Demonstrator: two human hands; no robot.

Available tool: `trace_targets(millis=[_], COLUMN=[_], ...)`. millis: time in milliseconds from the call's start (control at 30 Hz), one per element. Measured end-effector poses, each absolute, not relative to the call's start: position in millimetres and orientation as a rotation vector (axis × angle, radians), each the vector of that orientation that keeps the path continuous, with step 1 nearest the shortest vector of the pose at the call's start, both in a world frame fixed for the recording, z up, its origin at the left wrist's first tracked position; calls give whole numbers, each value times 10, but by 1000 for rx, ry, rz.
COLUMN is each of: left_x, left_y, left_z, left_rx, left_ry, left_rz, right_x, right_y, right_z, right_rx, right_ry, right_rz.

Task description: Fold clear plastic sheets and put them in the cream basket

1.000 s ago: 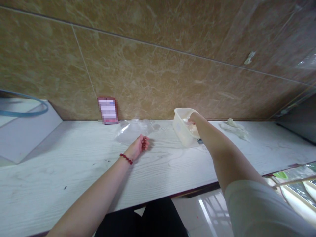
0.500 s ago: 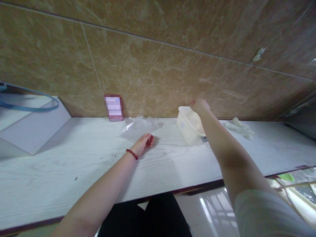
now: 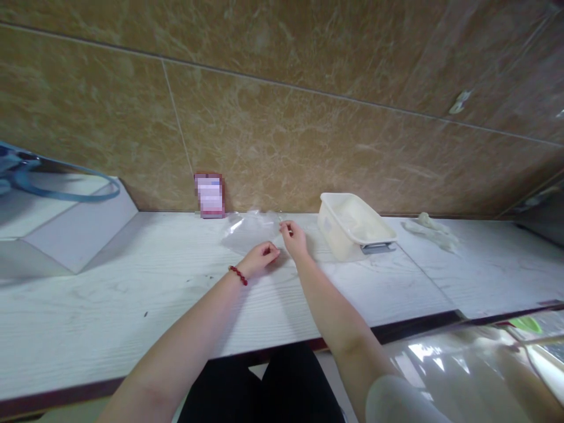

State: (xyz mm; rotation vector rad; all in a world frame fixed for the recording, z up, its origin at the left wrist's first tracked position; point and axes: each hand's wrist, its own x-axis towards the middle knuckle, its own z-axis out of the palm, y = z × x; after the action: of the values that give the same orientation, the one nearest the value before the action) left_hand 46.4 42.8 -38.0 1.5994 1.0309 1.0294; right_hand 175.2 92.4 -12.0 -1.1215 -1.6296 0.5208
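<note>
Left of the tub (image 3: pixel 352 226), the left hand (image 3: pixel 263 257) lies curled shut at the bag's (image 3: pixel 247 232) edge while the right hand (image 3: pixel 294 239) pinches its corner, seemingly parting the film.

plastic bag (image 3: pixel 249 230): clear, glossy
tub (image 3: pixel 348 226): milky white
bracelet (image 3: pixel 238 275): dark red beads
table (image 3: pixel 132 294): white, grey wood grain, dark specks
wall (image 3: pixel 286 135): brown marbled tiles, pale veins
strap (image 3: pixel 66 191), far left: blue

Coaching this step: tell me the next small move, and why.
Probably pinch the bag at its edge and part it: left hand and right hand both sit at the flat bag's near edge, the tub standing open beside them.
</note>
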Motion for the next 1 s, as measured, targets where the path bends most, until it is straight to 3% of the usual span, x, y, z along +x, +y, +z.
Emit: trace_targets(millis=[467,700,1000], left_x=[-337,-434,-290], left_y=[561,578,662], left_z=[-233,-288,-410], left_rx=[2340,2290,2364], left_ry=[1492,1574,1464], left_rz=[863,474,456], right_x=[1695,1697,1678], right_y=[1038,1068,1114], right_z=[-377,-383,-411], right_rx=[-1183,-1210,-1188], right_ry=[-1759,-1737,-1761], right_rz=[588,614,635])
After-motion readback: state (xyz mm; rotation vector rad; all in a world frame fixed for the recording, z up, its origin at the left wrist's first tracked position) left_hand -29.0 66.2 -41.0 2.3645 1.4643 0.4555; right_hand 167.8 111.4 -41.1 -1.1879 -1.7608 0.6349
